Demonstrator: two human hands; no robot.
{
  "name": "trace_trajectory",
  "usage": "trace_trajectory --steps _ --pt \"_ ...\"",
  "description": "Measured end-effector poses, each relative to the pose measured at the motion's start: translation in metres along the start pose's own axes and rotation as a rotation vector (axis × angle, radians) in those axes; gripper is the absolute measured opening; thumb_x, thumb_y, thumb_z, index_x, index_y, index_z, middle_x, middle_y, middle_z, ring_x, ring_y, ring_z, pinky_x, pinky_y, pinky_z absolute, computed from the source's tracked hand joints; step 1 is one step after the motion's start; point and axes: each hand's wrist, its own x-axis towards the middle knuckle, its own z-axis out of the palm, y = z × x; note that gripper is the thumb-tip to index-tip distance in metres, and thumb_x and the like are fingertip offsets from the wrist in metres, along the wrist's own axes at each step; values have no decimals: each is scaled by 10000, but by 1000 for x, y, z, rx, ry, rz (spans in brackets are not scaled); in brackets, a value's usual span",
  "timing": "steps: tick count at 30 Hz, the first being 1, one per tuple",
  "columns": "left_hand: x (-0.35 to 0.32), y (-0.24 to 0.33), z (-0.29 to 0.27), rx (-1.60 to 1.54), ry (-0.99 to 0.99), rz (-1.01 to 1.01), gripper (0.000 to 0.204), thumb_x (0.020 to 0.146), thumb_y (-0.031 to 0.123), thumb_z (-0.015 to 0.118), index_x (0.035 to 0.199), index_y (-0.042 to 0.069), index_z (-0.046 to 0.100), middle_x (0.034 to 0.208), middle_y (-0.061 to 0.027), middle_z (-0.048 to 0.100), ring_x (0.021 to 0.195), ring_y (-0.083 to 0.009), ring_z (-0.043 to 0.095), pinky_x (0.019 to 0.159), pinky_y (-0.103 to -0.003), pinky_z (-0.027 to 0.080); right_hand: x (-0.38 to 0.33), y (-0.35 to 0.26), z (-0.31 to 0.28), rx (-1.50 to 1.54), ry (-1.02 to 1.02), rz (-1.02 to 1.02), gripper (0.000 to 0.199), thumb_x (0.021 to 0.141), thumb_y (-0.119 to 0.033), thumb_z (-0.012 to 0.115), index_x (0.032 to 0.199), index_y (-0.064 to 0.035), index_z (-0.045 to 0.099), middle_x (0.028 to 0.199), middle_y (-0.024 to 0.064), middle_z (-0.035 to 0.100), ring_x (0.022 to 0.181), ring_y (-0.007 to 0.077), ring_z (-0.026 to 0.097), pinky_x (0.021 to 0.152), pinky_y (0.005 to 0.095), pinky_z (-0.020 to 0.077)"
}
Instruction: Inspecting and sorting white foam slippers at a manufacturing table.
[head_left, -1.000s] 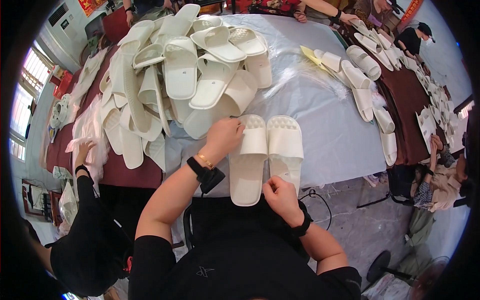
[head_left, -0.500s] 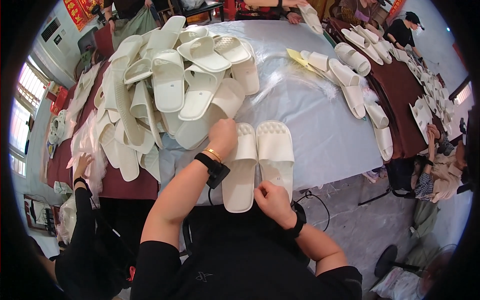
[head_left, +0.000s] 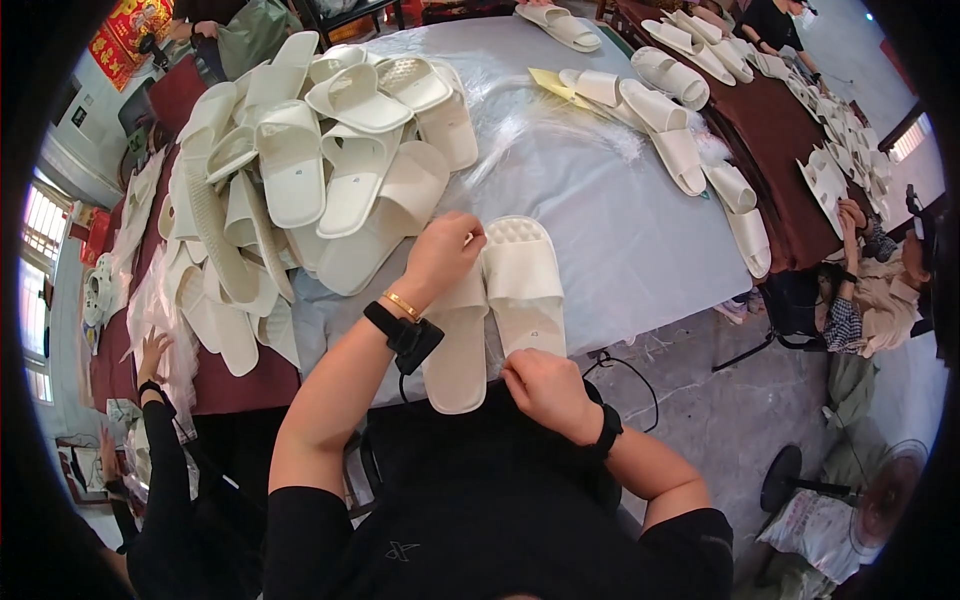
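Note:
Two cream slide slippers lie side by side in front of me, toes pointing away. Over the toe end of the left slipper (head_left: 457, 350) is my left hand (head_left: 443, 258), its fingers curled in a pinch close to the gap between the toes. My right hand (head_left: 550, 393) covers the heel of the right slipper (head_left: 525, 270), closed with the thumb against the fingers. Anything pinched in either hand is hidden. Beyond my left hand rises a large pile of similar slippers (head_left: 290, 165), loosely heaped.
A pale cloth (head_left: 640, 270) covers the table. Clear plastic film (head_left: 600, 140) and several slippers (head_left: 665, 135) lie along its right side. A dark red table (head_left: 770, 150) holds more. Another person's hand (head_left: 153, 350) reaches in at left. A fan (head_left: 890, 485) stands lower right.
The slippers and pile have shifted left and slightly up in view. My left hand has moved toward the gap between the toes. A slipper held up at the far side now lies lower, by the table.

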Motion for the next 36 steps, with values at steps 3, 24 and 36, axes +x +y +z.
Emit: trace_trajectory --steps 3,24,36 --pt "4 3 7 -4 -97 37 165 862 129 630 961 0 650 887 -160 659 818 -305 638 742 -375 502 9 26 4 -33 -1 -98 97 803 -111 631 793 -51 555 700 131 571 670 335 601 596 431 484" --pt "28 -4 17 1 -298 -53 206 861 168 595 923 -23 642 873 -224 668 806 -377 647 735 -418 506 36 82 24 -163 126 -307 150 823 -87 537 952 -19 573 1140 140 621 1048 301 605 900 389 488" --pt "27 -8 19 -207 -179 -147 171 861 117 610 945 -28 645 867 -173 685 798 -288 652 750 -366 503 39 79 16 -208 106 -336 178 780 -86 561 943 -21 590 1073 115 610 1007 288 597 862 378 492"
